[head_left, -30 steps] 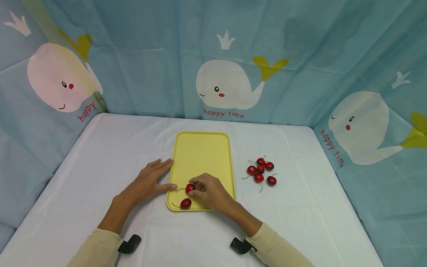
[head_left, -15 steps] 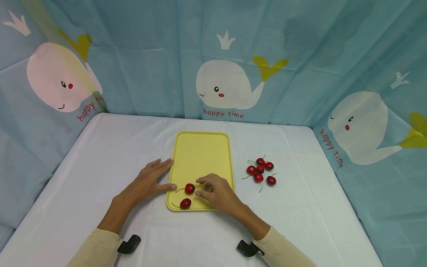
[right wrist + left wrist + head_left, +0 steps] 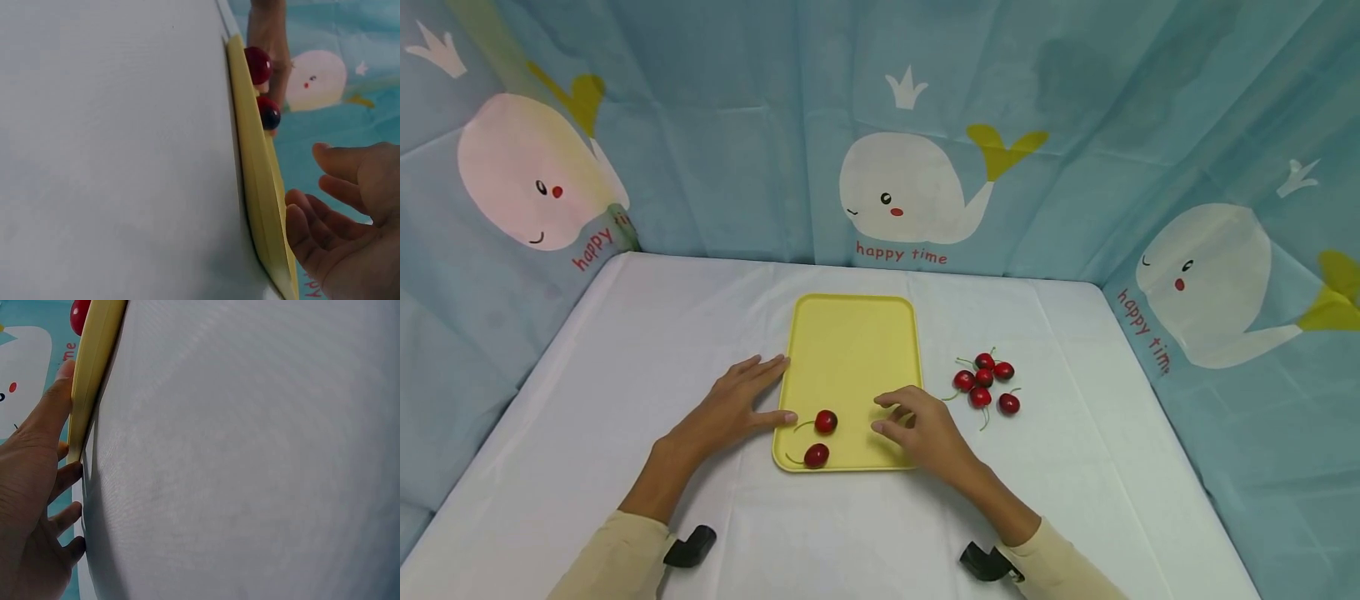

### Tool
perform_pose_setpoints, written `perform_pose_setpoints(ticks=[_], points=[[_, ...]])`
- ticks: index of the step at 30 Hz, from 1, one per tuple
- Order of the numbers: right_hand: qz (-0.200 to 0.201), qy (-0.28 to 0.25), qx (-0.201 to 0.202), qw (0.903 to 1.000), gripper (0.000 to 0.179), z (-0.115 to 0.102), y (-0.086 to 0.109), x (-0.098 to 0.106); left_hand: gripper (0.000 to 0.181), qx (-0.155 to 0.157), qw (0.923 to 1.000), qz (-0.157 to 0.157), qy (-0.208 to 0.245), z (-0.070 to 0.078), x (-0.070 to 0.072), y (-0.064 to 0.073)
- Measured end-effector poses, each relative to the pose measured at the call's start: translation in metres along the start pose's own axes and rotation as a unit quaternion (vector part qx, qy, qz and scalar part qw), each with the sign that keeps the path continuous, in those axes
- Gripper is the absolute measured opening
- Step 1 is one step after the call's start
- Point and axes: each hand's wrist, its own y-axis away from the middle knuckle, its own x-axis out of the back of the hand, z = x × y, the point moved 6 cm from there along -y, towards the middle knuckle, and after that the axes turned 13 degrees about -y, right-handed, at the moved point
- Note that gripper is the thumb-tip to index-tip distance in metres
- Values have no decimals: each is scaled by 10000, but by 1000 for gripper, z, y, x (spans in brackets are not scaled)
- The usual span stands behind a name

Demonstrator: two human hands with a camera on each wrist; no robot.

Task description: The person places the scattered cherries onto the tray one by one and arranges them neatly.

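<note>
A yellow tray (image 3: pixel 850 350) lies on the white cloth in the head view. Two red cherries with green stems rest in its near left corner: an upper cherry (image 3: pixel 826 422) and a lower cherry (image 3: pixel 816 455). My left hand (image 3: pixel 733 404) touches the tray's left edge, thumb over the rim and fingers spread. Over the tray's near right part is my right hand (image 3: pixel 925 425), its fingers loosely bent and apart, holding nothing. The right wrist view shows the same right hand (image 3: pixel 350 212) beside the tray rim (image 3: pixel 256 162), with both cherries farther along.
Right of the tray, several cherries (image 3: pixel 983 378) sit in a cluster on the cloth, and one single cherry (image 3: pixel 1009 404) lies just off it. A blue curtain (image 3: pixel 737 150) with whale prints stands behind and along both sides of the table.
My right hand has let go of the upper cherry, leaving it on the tray, and has moved right toward the tray's right edge. The left hand stays in place.
</note>
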Motion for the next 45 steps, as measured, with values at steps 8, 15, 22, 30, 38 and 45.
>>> perform_pose_setpoints(ticks=[8, 15, 22, 30, 38, 45], points=[[435, 146, -62, 9989, 29, 5, 12, 27, 98, 13, 10000, -21, 50, 1, 2, 1], [919, 329, -287, 9948, 29, 9, 23, 53, 97, -27, 10000, 60, 23, 2, 1, 1], [1322, 513, -304, 9894, 29, 15, 34, 76, 99, -2, 9999, 7, -100, 2, 1, 0], [1704, 559, -195, 9836, 30, 21, 45, 99, 101, 76, 9998, -47, -177, 0, -2, -1], [2038, 671, -233, 9764, 29, 29, 56, 118, 100, 24, 9999, -15, -164, 1, -1, -1], [2475, 916, -655, 9623, 29, 37, 64, 135, 99, 5, 9999, 33, -101, 1, 0, 0]])
